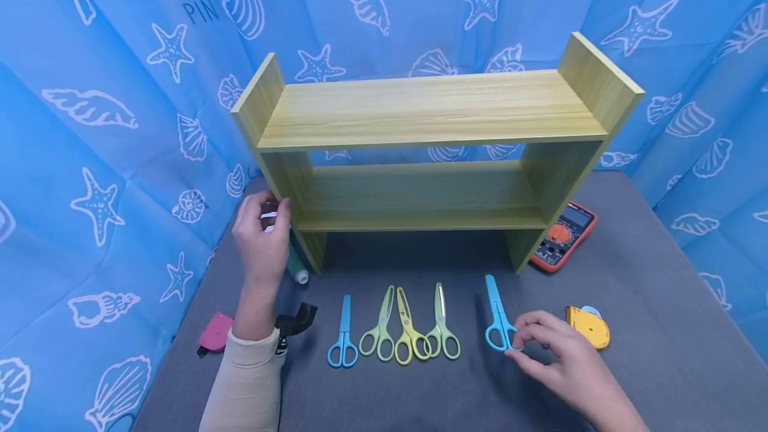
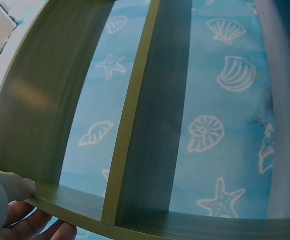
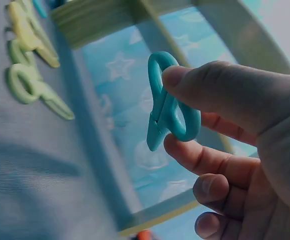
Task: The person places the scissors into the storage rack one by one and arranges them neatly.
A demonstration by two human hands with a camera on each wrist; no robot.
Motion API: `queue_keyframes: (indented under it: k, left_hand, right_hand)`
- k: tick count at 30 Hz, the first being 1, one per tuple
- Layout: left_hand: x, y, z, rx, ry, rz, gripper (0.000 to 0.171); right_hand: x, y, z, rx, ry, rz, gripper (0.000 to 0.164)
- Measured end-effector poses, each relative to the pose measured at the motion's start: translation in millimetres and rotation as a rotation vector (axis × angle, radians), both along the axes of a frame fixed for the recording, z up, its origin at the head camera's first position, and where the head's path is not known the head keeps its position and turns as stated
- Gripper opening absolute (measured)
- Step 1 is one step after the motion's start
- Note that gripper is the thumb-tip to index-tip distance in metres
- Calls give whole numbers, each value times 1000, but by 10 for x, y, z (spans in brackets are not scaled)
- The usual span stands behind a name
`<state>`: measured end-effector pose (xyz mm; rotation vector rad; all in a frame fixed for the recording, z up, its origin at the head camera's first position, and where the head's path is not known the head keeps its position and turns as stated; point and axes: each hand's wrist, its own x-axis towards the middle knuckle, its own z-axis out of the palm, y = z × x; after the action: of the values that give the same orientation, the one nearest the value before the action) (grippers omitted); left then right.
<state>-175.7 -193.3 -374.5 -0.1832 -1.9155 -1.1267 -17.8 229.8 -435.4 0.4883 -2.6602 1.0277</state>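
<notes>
Blue cloth (image 1: pixel 144 219) with white shells and sea stars hangs around a gray table (image 1: pixel 666 285). Over the table, the right hand (image 1: pixel 564 362) has a small, narrow grip: the thumb and a finger pinch one handle of the blue scissors (image 1: pixel 497 315). These scissors are up off the table, in front of the right end of a wooden shelf (image 1: pixel 432 112). Their blades are together and point toward the shelf.

The left hand (image 1: pixel 264 245) is at the left side of the shelf. Its grip is on the side board, with the thumb on one face and the fingers on the other. A green tube (image 1: pixel 294 262) with a white end lies by that hand, next to the shelf.

In front of the shelf, four more scissors lie in a row. From left to right they are a second blue pair (image 1: pixel 345 332), a green pair (image 1: pixel 383 325), a yellow pair (image 1: pixel 405 322) and another green pair (image 1: pixel 441 321). The last two touch at the handles.

Farther out, a yellow tape measure (image 1: pixel 589 328) is near the right hand. A red meter (image 1: pixel 559 239) is partly hidden behind the shelf's right side. A pink tape measure (image 1: pixel 217 332) lies left of the left arm.
</notes>
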Motion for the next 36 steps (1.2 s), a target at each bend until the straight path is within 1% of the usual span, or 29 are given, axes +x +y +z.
queue_keyframes:
  k: [9,15,18,20,21,24,25,27,29,32,33,36]
  left_hand:
    - [13,-15,1,9,-10,-25,16]
    - [17,-17,-4,12,-10,-30,17]
    - [28,-16,1,11,-10,-41,18]
    - [30,-21,0,5,-5,-41,19]
    - [30,-25,-2,2,-2,-41,19]
    - [30,-38,-5,-11,11,-36,20]
    - [31,-40,-4,-11,17,-35,20]
    - [26,-43,-8,-4,28,-32,18]
    - [21,-45,-12,-2,38,-27,18]
    - [15,-48,-24,-4,44,-21,16]
    - [16,-48,-26,-4,45,-20,16]
    - [21,-45,-27,-1,40,-22,15]
  right_hand:
    - [98,113,344,-11,139,-22,51]
    - [133,170,607,-31,193,-32,55]
    - [134,219,742,-24,264,-10,38]
    - [134,244,836,-19,305,2,22]
    - [134,253,887,-16,321,4,19]
    - [126,261,1044,-22,353,-8,32]
    - [126,261,1101,-17,353,-24,38]
    - [120,263,1211,-16,368,-46,43]
    - [113,272,1309,-21,386,-58,41]
    - [102,301,1441,1,389,-96,25]
    - [93,320,1470,2,392,-106,25]
    - [49,409,1542,19,389,-144,33]
